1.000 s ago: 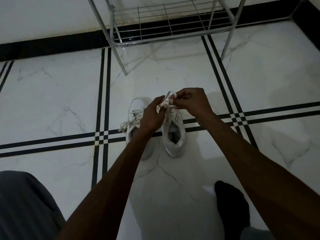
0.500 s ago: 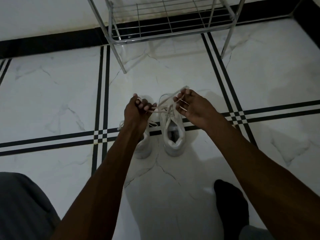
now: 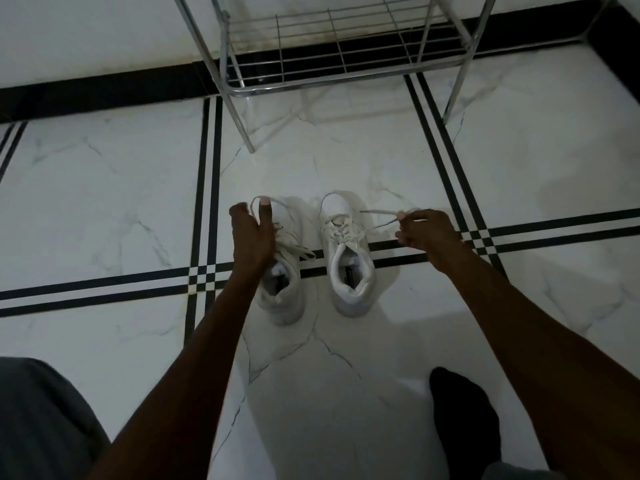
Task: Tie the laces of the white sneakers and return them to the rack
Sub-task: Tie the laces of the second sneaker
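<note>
Two white sneakers stand side by side on the marble floor, toes pointing away from me. My left hand (image 3: 251,233) hovers over the left sneaker (image 3: 284,292) and pinches a white lace loop (image 3: 266,200) at the thumb. Loose laces lie across that shoe's tongue. My right hand (image 3: 426,232) is to the right of the right sneaker (image 3: 349,271) and grips its lace end (image 3: 381,216), drawn out sideways from the eyelets. The chrome wire shoe rack (image 3: 339,76) stands beyond the shoes against the wall, with nothing on its bottom shelf.
The rack's front left leg (image 3: 242,126) comes down just behind the sneakers. My foot in a black sock (image 3: 464,420) rests on the floor at the lower right. A grey trouser knee (image 3: 38,420) fills the lower left corner.
My hands were together over the right sneaker's laces. They have moved apart: the left one now over the left sneaker with a loop, the right one out to the right, drawing a lace sideways.
</note>
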Demonstrator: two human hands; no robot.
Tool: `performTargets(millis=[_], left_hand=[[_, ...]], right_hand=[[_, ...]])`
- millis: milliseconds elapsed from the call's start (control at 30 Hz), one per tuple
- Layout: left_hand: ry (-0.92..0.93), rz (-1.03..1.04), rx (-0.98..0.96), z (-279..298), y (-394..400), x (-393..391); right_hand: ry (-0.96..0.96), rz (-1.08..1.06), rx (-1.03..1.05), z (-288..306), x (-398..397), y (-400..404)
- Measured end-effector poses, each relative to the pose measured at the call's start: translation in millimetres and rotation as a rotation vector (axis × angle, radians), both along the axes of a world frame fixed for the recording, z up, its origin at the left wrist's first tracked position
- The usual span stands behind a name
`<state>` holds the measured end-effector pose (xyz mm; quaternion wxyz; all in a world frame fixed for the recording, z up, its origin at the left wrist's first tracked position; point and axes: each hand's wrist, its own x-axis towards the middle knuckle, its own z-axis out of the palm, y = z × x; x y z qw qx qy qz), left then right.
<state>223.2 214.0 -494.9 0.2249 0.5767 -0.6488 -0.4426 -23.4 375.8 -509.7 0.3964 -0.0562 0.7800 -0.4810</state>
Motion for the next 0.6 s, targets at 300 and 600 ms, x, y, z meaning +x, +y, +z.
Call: performTargets(millis=[300, 600], left_hand=[[-0.338, -0.648, -0.538, -19.8, 46.4, -37.9], [-0.415, -0.587, -0.497, -30.3, 42.4, -29.8]], right_hand=[[0.715, 0.713, -0.07, 20.9, 24.5, -23.0], [0.619, 0.666, 0.028, 8.0, 28.2, -11.6]])
